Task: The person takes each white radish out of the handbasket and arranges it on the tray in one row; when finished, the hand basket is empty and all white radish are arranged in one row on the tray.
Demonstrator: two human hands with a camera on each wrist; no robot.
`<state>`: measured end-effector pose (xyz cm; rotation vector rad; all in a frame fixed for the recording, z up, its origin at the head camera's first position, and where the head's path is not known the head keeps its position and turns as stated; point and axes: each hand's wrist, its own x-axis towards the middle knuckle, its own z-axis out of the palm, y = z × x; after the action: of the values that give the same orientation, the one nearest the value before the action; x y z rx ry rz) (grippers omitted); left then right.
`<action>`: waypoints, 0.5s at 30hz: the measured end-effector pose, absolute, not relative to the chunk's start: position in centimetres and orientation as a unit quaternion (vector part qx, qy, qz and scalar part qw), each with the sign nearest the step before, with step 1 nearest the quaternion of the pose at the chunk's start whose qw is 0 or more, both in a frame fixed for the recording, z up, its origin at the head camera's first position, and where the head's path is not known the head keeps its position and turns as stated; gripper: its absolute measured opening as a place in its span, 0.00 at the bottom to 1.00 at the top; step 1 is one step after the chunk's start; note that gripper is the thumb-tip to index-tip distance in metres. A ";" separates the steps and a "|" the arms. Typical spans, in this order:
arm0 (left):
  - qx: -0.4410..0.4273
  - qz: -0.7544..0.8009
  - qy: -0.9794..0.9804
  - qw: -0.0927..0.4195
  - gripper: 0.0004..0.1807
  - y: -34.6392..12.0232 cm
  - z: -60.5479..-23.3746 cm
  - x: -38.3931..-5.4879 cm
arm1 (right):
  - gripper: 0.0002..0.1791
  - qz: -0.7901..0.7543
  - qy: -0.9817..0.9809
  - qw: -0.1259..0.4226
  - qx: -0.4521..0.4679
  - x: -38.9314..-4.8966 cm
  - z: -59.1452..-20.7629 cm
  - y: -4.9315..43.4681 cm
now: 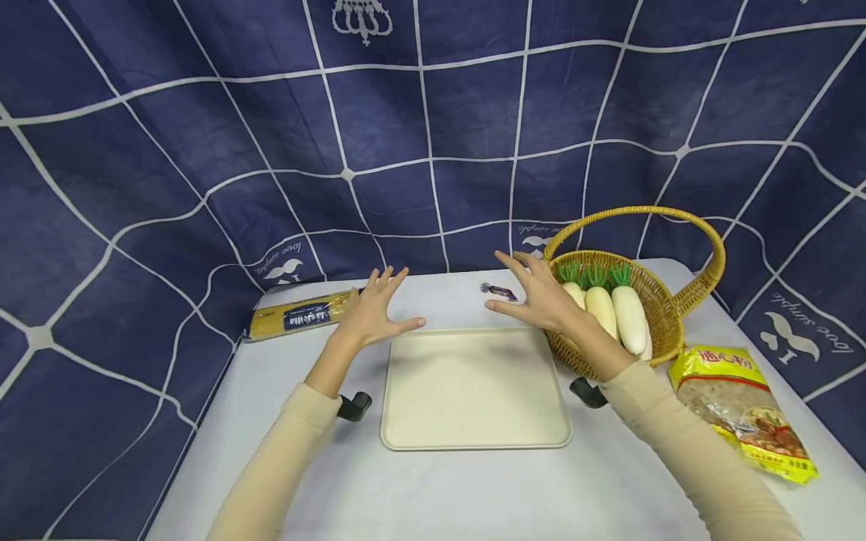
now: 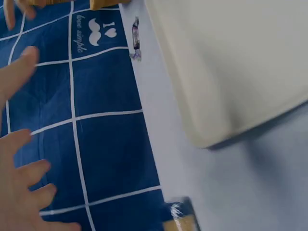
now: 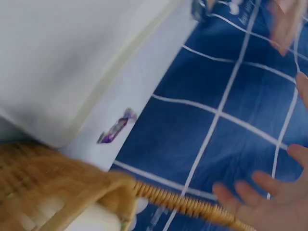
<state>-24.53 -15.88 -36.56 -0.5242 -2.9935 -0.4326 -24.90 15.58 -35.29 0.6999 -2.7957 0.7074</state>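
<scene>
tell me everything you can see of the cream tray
The tray is shallow, cream-coloured and rectangular, with rounded corners and a low rim, and looks like plastic. It lies flat on the white table, with nothing on it. Neither left hand nor right hand touches it; whether the basket touches its far right corner is unclear.

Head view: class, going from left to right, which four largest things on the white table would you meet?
Long yellow packet with a dark blue label → cream rectangular tray → brown woven basket → yellow printed plastic bag.
</scene>
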 end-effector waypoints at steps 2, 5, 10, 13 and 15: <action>-0.185 -0.181 -0.966 0.007 0.53 -16.6 -37.0 -23.7 | 0.47 0.275 -0.926 0.080 0.246 -24.3 -35.2 17.2; -0.198 -0.229 -0.953 -0.025 0.51 -17.7 -38.0 -22.4 | 0.41 0.308 -0.916 0.075 0.246 -23.4 -35.1 19.8; -0.189 -0.269 -0.942 -0.069 0.50 -19.3 -40.8 -20.9 | 0.35 0.335 -0.919 0.060 0.198 -22.7 -35.7 24.7; -0.173 -0.275 -0.941 -0.093 0.53 -20.1 -42.5 -20.5 | 0.36 0.336 -0.926 0.050 0.162 -22.6 -36.3 27.5; -0.159 -0.281 -0.940 -0.108 0.55 -20.4 -43.3 -20.4 | 0.38 0.329 -0.932 0.051 0.145 -22.8 -36.8 29.0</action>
<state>-20.40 -20.38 -43.32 -0.5376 -3.1769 -0.9486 -22.81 29.00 -36.84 0.4409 -2.8354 1.0026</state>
